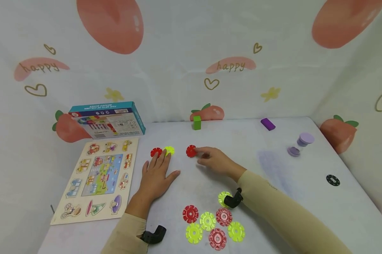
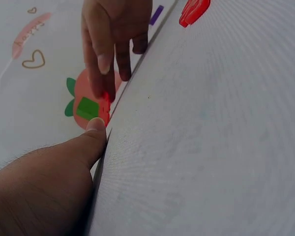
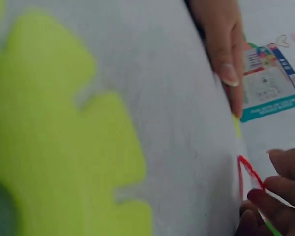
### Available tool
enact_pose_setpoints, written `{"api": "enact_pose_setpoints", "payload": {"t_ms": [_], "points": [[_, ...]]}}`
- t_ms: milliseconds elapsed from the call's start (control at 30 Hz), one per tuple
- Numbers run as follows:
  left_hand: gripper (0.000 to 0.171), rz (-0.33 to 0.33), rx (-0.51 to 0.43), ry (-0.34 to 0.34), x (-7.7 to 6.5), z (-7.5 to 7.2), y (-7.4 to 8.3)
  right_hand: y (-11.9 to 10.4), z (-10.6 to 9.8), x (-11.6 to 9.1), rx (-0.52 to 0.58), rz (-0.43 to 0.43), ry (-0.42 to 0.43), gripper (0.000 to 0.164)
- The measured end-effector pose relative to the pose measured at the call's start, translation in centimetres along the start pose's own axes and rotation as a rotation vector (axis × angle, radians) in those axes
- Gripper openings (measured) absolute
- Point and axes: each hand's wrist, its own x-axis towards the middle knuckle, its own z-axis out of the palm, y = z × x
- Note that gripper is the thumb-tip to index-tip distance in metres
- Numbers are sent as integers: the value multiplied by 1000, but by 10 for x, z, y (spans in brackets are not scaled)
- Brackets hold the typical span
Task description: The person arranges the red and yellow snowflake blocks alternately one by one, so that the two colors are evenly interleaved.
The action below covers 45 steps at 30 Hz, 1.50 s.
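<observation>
My left hand [image 1: 157,178] lies with straight fingers spread on the table. Its fingertips rest on a red notched plastic disc [image 1: 155,152] and the yellow notched disc [image 1: 169,150] beside it. Just to the right, my right hand [image 1: 217,160] pinches the edge of a second red notched disc [image 1: 191,151] between fingers and thumb. The right wrist view shows that red disc [image 3: 250,172] tilted on edge at the fingertips, with the left hand [image 3: 223,54] beyond it. A large yellow disc [image 3: 64,128] fills the near side of that view.
Several red and yellow discs [image 1: 207,221] lie near the front edge. A wooden puzzle board [image 1: 73,165] and a box [image 1: 108,121] stand left. Farther back are a green block [image 1: 197,122] and purple block [image 1: 268,124]; lilac cups [image 1: 305,139] and a black chip [image 1: 333,180] sit right.
</observation>
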Motion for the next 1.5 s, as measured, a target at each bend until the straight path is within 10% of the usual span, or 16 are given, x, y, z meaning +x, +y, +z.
{"api": "enact_pose_setpoints", "payload": {"t_ms": [333,1500], "points": [[83,11,4,9,0,-1,-1,-16,11,20,-700,-132,-86,64],[83,11,19,-7,0,-2,1,-29,21,33,-828,-146,-202,91]]}}
